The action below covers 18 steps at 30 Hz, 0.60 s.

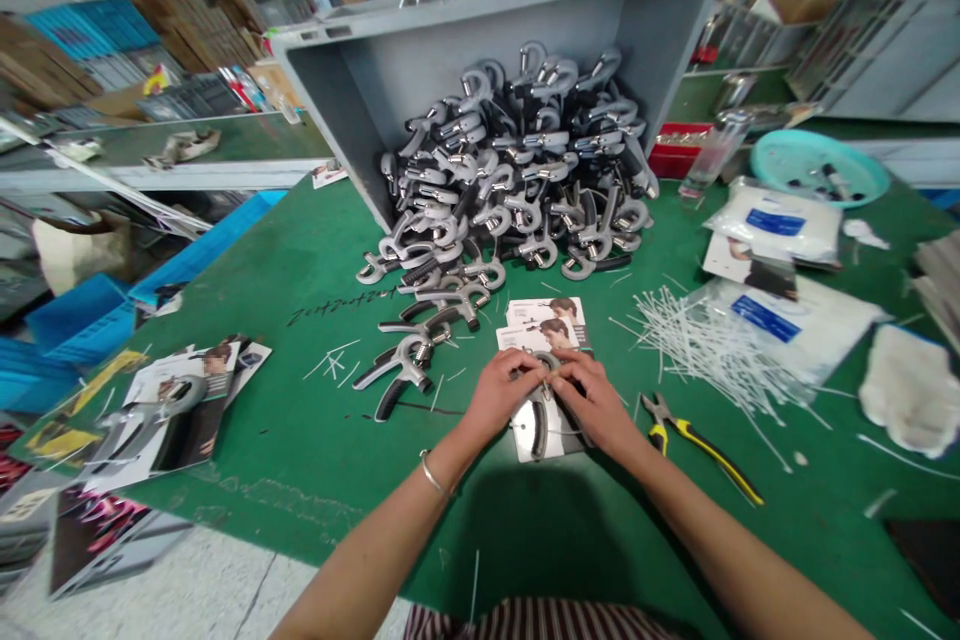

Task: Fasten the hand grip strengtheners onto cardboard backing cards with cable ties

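A hand grip exerciser (538, 425) with a grey body and black padded handle lies on a printed cardboard card (526, 448) in front of me. My left hand (504, 390) bends over its coiled end from the left, thumb and fingers closed on it. From the right, my right hand (596, 400) meets it there, its fingertips pinched together at the same spot. Whatever thin piece is between those fingertips is hidden. More printed cards (564, 310) lie just beyond. Diagonal cutters (701, 445) with yellow and black handles rest right of my right hand.
A grey crate (480, 20) lies on its side, spilling many hand grips (525, 160). White cable ties (712, 355) are heaped at right beside plastic bags (780, 220) and a turquoise basin (862, 165). At left, a carded hand grip (172, 410) lies near the table edge. People stand behind the crate.
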Motion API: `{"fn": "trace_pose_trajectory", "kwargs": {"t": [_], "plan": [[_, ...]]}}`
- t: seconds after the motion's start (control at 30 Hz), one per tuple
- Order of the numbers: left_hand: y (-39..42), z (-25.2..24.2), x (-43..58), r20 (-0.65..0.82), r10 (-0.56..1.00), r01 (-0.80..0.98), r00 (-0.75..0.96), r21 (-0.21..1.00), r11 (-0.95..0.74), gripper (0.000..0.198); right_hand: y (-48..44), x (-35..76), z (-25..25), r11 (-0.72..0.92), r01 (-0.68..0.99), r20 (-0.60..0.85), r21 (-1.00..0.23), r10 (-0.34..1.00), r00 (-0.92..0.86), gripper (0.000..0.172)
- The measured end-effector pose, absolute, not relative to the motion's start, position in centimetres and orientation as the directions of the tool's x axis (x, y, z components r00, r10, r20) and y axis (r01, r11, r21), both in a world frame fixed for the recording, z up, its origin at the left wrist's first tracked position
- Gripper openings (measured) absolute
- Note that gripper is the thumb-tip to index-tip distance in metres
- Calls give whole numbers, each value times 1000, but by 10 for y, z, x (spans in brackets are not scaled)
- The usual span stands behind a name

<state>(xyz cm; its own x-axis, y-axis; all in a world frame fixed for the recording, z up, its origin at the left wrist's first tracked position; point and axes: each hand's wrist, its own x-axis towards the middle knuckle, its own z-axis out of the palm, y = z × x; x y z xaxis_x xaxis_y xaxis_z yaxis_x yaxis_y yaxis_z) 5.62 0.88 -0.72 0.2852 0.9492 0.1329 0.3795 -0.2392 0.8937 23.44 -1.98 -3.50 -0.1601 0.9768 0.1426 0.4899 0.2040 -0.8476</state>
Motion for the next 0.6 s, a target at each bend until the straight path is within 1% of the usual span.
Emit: {"fn": "trace_pose_trajectory", "kwargs": {"t": [0.03,0.1,0.17,0.23,0.3,0.37,0.4,0.43,0.47,0.5,0.53,0.57,0.6], "plan": [[7,-3,59,163,949,427,269,863,-270,12,-19,235,-36,202,486,142,-850,977,-157,13],[-1,5,64,244,932,517,268,780,-353,12,-18,235,-39,208,490,157,-846,977,-144,19],[-13,9,67,306,900,575,310,694,-434,13,-18,233,-41,212,492,182,-844,977,-109,25],[-28,4,69,327,861,615,389,603,-507,16,-19,230,-41,200,483,195,-852,979,-62,30],[-39,-8,70,304,811,647,500,492,-583,19,-20,226,-41,193,473,201,-860,979,-34,32],[-45,-14,71,237,757,664,609,370,-650,20,-21,224,-41,193,472,207,-860,978,-24,30],[-46,-10,71,199,729,661,655,317,-680,20,-20,224,-41,196,472,211,-859,977,-21,28],[-48,1,71,171,695,639,698,288,-713,21,-20,224,-42,199,470,214,-860,977,-20,26],[-52,18,69,159,662,605,733,292,-740,22,-19,224,-42,200,466,217,-862,976,-18,23],[-57,42,67,166,623,556,764,321,-767,25,-19,224,-43,201,462,219,-864,976,-15,21],[-65,69,62,212,570,464,794,396,-793,27,-18,225,-44,202,456,221,-867,975,-12,20],[-74,96,56,257,552,397,793,470,-789,31,-18,225,-45,204,452,225,-869,974,-7,19],[-85,119,48,321,536,330,781,517,-790,34,-18,225,-45,205,450,229,-869,973,-2,19]]}}
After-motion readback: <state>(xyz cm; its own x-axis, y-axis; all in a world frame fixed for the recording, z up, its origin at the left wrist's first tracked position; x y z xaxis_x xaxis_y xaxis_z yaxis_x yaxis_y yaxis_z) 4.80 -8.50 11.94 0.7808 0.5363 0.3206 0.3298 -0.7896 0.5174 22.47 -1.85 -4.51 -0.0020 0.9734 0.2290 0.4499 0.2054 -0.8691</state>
